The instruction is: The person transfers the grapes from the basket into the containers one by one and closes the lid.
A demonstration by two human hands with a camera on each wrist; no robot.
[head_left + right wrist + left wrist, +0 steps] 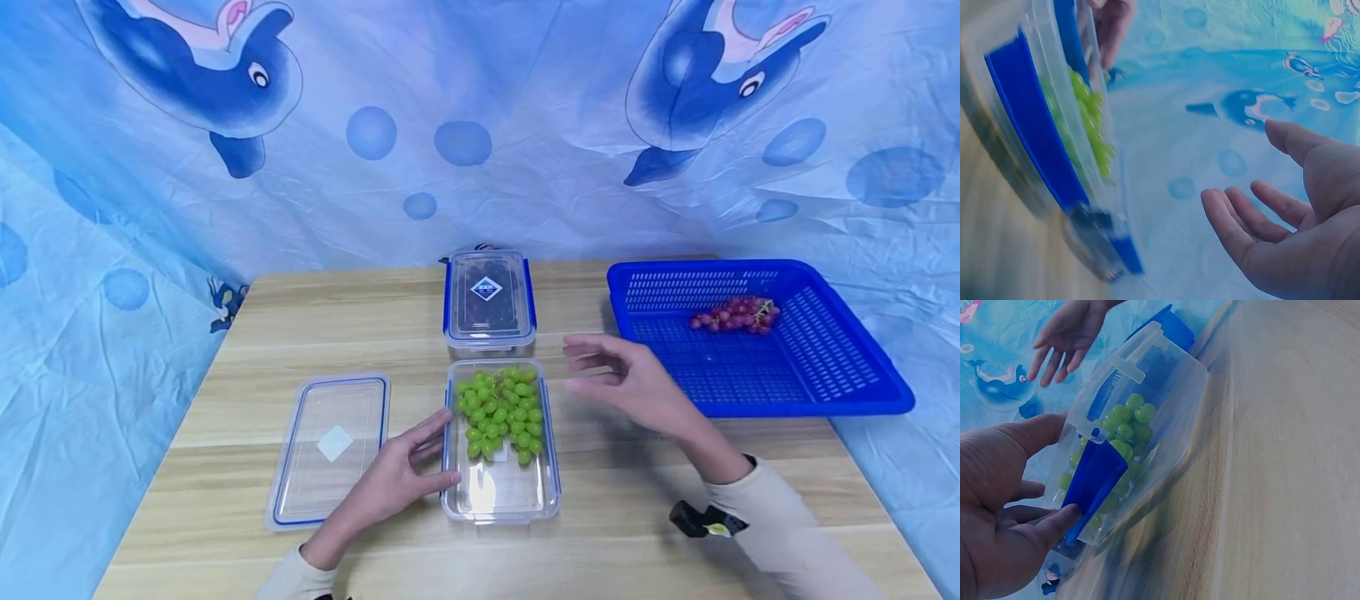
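Note:
Green grapes (504, 410) lie in a clear plastic food container (517, 500), which stands uncovered with blue side clasps. At its left side is my left hand (401, 475), fingers and thumb spread. In the left wrist view its fingertips touch the container's side and the blue clasp (1094, 481). To the right, my right hand (633, 383) hovers between the container and a blue basket (720, 400). Its fingers are loosely bent with nothing between them, as the right wrist view also shows. Red grapes (738, 315) lie in the basket.
Behind the open container stands a second, lidded container (491, 312) with dark contents. A clear lid (330, 450) with a blue seal lies flat on the wooden table (210, 500) at the left. A blue dolphin-print cloth (525, 208) hangs behind the table.

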